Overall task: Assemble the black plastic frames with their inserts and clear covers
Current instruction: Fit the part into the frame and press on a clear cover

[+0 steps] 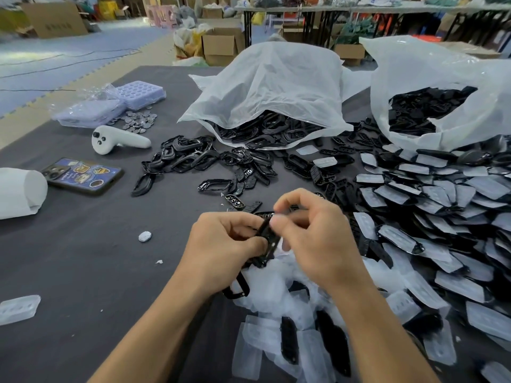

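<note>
Two hands met over the near middle of the desk [83, 258], holding one black frame [266, 239] between them, just above a heap of clear covers [276, 294]. The left hand [221, 241] gripped the frame's lower part with curled fingers [243, 221] and thumb. The right hand [312, 233] pinched its upper end, with bent fingers set close together. More black frames [188, 156] lay scattered farther back, spilling from a white bag [276, 87], with a second bag [442, 78] to its right. Many black pieces [442, 211] with clear covers on them were piled along the right side. At the left lay a phone [83, 175], a white controller [119, 140] and some silver discs [138, 121].
</note>
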The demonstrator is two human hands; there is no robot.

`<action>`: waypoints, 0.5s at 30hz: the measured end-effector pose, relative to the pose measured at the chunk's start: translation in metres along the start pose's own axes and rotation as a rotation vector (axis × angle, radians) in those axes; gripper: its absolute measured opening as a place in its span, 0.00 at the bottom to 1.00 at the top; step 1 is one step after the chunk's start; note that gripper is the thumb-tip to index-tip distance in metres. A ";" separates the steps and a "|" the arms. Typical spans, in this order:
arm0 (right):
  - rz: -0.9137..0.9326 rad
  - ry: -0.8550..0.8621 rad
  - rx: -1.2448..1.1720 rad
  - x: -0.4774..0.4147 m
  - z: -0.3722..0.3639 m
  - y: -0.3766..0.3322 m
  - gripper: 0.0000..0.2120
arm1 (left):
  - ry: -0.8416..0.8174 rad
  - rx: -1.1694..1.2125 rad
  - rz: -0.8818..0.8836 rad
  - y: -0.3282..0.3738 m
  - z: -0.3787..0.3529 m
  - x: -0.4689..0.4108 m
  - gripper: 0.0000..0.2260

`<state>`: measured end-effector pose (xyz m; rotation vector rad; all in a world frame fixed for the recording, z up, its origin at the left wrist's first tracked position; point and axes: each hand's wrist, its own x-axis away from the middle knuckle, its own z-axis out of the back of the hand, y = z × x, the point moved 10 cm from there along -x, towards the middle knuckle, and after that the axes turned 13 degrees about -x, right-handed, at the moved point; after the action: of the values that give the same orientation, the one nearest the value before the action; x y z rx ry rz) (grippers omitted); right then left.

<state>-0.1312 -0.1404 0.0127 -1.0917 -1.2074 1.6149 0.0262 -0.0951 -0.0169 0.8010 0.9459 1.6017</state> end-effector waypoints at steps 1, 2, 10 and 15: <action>0.021 0.074 0.045 0.000 0.008 0.000 0.06 | 0.050 -0.002 0.036 -0.006 0.005 -0.002 0.14; 0.042 0.120 0.122 0.000 0.013 -0.001 0.05 | 0.105 0.014 0.075 -0.011 0.010 -0.004 0.15; 0.021 -0.001 0.604 0.009 -0.013 0.003 0.05 | 0.269 0.177 0.219 -0.039 0.023 -0.010 0.13; -0.059 0.147 0.379 0.004 0.008 0.013 0.09 | 0.207 0.245 0.184 -0.031 0.017 -0.009 0.14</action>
<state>-0.1410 -0.1415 0.0005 -0.9037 -0.7891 1.6057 0.0569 -0.0971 -0.0368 0.9249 1.2652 1.7743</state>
